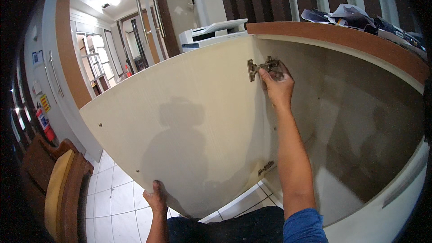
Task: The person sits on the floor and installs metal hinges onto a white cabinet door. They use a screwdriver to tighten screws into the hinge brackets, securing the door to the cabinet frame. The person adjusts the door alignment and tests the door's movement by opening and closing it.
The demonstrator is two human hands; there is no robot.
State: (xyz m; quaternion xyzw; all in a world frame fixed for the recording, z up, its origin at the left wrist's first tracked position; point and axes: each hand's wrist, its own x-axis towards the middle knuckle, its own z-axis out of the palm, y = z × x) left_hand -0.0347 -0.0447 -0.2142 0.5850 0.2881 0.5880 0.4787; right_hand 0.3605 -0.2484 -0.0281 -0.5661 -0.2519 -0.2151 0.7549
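A cream cabinet door (193,121) stands swung open in front of me, with my shadow across its inner face. My left hand (156,197) grips the door's lower edge, thumb on the inner face and fingers hidden behind. Up at the top corner, my right hand (280,85) has its thumb and fingers closed around the metal upper hinge (263,66), which joins door and cabinet side. A lower hinge (266,168) shows near the door's bottom corner. The open cabinet (351,135) lies to the right, its inside in shade.
A brown countertop (333,31) tops the cabinet, with crumpled bags (346,15) on it. Behind the door stands a white printer (211,35). At left are a wooden bench (63,189) with a yellow cushion, a fire extinguisher (45,125) and white floor tiles (112,198).
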